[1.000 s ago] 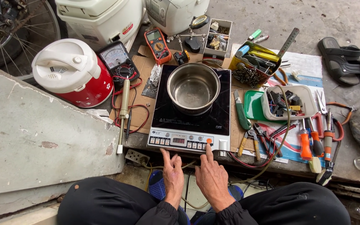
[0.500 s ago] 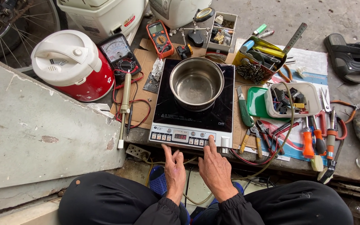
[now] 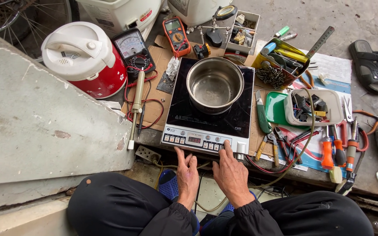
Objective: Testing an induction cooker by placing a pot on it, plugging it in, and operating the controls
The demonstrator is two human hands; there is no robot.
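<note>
Our right hand [image 3: 232,175] has stayed fingertip-down on the cooker [image 3: 209,105] panel, pot [image 3: 214,84] at its centre, left hand [image 3: 187,175] spread loose below the panel, pinching nothing; we judge we're setting controls, needing a light press.

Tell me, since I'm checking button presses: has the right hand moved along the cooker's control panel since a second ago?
No. The right hand keeps its index finger on the same spot at the right end of the induction cooker panel; only the camera shifted.
</note>
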